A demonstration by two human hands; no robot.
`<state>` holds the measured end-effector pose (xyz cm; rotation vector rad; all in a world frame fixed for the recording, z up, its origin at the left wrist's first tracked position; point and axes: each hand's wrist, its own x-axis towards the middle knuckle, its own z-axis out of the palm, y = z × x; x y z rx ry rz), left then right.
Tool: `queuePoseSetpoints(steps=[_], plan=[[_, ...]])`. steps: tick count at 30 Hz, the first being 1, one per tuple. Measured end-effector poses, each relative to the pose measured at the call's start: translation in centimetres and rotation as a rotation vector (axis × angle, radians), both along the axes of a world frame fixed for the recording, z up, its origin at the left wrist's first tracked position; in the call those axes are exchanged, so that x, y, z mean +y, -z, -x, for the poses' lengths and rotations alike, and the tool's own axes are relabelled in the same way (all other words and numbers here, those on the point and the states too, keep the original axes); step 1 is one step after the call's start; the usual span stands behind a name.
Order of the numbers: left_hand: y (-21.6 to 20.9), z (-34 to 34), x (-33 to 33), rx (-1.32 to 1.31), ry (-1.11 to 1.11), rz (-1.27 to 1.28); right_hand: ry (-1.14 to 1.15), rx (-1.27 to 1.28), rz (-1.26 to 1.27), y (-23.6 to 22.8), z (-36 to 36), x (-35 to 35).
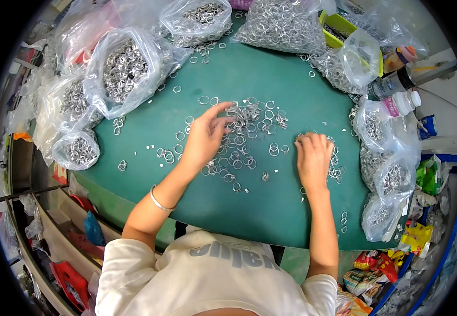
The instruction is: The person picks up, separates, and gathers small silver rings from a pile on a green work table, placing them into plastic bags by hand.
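Silver-coloured metal rings (235, 158) lie loosely scattered over the middle of the green tabletop (228, 210). A denser heap of rings (247, 115) sits just beyond them. My left hand (207, 134) is at the left side of this heap, its fingers apart and the tips touching or very close to the rings. Further right, my right hand (313, 155) rests low over the table with its fingers curled down and close together. Whatever lies under those fingertips is hidden. More rings (335, 171) lie along its right side, and a pair of rings (274, 149) is to its left.
Clear plastic bags full of rings stand around the table: a large open bag (126, 68) at left, a big bag (281, 26) at the back, smaller bags (394, 179) at right. A yellow-green basket (339, 26) and a white bottle (404, 102) stand at the far right.
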<state>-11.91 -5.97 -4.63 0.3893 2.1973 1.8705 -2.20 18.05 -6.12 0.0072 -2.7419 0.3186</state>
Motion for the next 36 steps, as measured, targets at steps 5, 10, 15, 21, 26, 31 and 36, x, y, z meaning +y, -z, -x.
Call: queuePoseSetpoints(steps=[5,10,15,21,26,31,36], plan=[[-1.0,-2.8,-0.9,0.611,0.018,0.367,0.048,0.083,0.405,-2.1,-3.6,-1.7],[-1.7,-8.7,-1.6,0.422,0.340,0.450,-0.256,-0.133,0.380,-1.9,-7.9,-6.5],[-0.4,-11.9,-1.1,0.480,0.426,0.485,-0.249,-0.054,0.451,-1.3,-7.0,-5.8],[2.0,-12.7,-0.4,0.632,0.580,0.583,-0.026,-0.002,0.082,-0.3,-2.1,-4.9],[1.2,-13.2,-0.5,0.616,0.472,0.494,-0.068,0.022,0.252,-1.1,-3.1,-4.3],[1.9,-13.9,-0.3,0.647,0.609,0.535,-0.029,0.015,0.367,-3.3,-5.2,-3.7],[1.7,-13.4,-0.3,0.597,0.523,0.454,0.069,-0.075,0.388,-3.1,-7.4,-3.1]])
